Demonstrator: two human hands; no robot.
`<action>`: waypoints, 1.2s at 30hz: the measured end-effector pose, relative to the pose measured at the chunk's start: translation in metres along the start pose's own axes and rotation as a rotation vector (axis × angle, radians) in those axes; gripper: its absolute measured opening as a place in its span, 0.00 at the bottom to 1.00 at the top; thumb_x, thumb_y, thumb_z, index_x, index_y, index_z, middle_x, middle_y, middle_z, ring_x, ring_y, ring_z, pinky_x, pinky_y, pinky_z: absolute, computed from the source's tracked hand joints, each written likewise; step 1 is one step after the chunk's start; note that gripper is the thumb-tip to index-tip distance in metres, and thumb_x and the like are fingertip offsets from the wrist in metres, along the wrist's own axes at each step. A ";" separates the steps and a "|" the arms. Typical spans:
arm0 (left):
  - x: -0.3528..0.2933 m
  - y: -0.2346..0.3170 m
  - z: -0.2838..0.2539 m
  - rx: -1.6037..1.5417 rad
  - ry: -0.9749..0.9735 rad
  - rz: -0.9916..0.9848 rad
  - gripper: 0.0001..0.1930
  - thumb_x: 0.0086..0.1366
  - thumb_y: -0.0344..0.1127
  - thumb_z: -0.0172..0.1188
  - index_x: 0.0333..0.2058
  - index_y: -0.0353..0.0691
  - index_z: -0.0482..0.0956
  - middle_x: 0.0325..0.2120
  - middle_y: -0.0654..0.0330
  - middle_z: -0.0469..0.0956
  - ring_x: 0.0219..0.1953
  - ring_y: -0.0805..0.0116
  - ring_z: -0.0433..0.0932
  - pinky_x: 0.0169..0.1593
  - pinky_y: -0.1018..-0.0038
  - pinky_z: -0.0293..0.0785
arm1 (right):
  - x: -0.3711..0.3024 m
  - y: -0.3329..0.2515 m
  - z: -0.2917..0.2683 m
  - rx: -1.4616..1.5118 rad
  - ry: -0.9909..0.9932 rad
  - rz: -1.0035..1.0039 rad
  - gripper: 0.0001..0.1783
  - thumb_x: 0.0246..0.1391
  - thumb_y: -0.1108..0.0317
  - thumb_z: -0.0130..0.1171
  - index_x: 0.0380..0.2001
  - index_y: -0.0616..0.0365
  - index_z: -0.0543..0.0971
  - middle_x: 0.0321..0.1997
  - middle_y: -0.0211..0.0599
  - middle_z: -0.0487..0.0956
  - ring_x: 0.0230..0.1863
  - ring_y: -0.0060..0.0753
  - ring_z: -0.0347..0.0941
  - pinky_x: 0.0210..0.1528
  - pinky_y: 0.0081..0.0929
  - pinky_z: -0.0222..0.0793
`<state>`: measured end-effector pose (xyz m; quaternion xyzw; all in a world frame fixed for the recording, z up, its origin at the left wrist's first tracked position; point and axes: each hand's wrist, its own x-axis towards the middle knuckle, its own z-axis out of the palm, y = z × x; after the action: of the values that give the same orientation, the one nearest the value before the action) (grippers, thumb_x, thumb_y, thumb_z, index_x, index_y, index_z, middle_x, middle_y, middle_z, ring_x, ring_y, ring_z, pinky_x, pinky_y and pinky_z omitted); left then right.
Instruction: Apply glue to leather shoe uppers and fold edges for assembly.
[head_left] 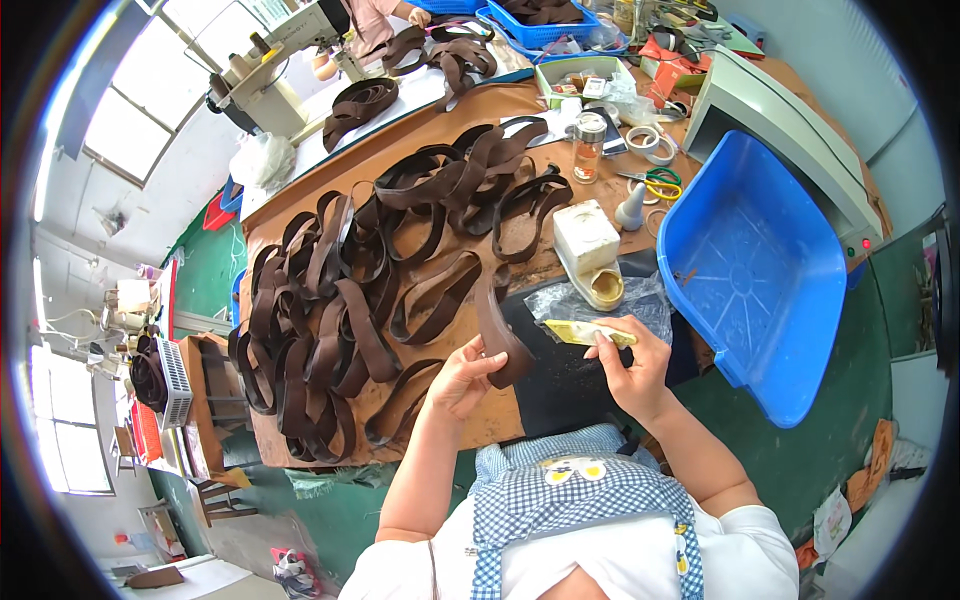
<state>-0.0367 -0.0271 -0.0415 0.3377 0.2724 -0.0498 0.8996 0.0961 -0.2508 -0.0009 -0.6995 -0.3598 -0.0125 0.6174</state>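
My left hand point(465, 377) pinches the end of a dark brown strap point(500, 335) over the table's near side. In my right hand point(637, 366) is a flat yellowish spreader point(585, 332), its pointed end toward the strap but apart from it. Just beyond the spreader, a small round pot point(606, 287) with a pale yellow inside stands against a white block point(586, 238). Under them lies a crumpled clear plastic sheet point(645, 305). Many more brown straps point(330, 310) lie looped in a heap left of my hands.
A blue plastic bin point(760, 260) stands at the table's right. Beyond the pot are a white nozzle bottle point(630, 208), yellow-green scissors point(660, 183), a jar point(589, 148) and tape rolls point(650, 143). Across the table, a person's hand point(418, 17) shows near a sewing machine point(325, 35).
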 end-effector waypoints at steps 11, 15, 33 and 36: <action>-0.020 0.008 0.017 0.027 0.029 0.059 0.40 0.53 0.19 0.67 0.65 0.36 0.60 0.54 0.60 0.73 0.54 0.69 0.74 0.62 0.73 0.65 | 0.008 -0.001 0.003 0.015 0.027 0.056 0.07 0.61 0.77 0.55 0.39 0.70 0.79 0.32 0.38 0.80 0.27 0.25 0.80 0.31 0.19 0.75; -0.021 0.000 0.011 -0.034 -0.069 0.137 0.40 0.53 0.19 0.66 0.64 0.35 0.60 0.53 0.60 0.75 0.53 0.72 0.75 0.59 0.76 0.68 | 0.010 -0.002 0.004 0.018 0.033 0.040 0.07 0.62 0.78 0.54 0.39 0.70 0.78 0.32 0.38 0.80 0.27 0.25 0.80 0.31 0.19 0.75; -0.021 -0.001 0.019 0.082 -0.024 0.256 0.30 0.56 0.18 0.66 0.58 0.35 0.67 0.52 0.59 0.74 0.56 0.69 0.73 0.61 0.73 0.68 | 0.017 -0.003 -0.003 0.094 0.098 0.068 0.06 0.61 0.78 0.55 0.41 0.70 0.77 0.34 0.38 0.80 0.27 0.27 0.80 0.32 0.19 0.74; -0.012 -0.012 -0.014 0.048 -0.036 0.255 0.26 0.59 0.20 0.64 0.56 0.35 0.68 0.50 0.61 0.75 0.54 0.71 0.73 0.60 0.74 0.67 | 0.019 -0.005 -0.003 0.102 0.096 0.061 0.07 0.61 0.79 0.54 0.41 0.70 0.77 0.34 0.39 0.79 0.27 0.28 0.80 0.31 0.20 0.74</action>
<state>-0.0561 -0.0289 -0.0511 0.3899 0.2097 0.0525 0.8951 0.1089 -0.2448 0.0123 -0.6764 -0.3084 -0.0086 0.6688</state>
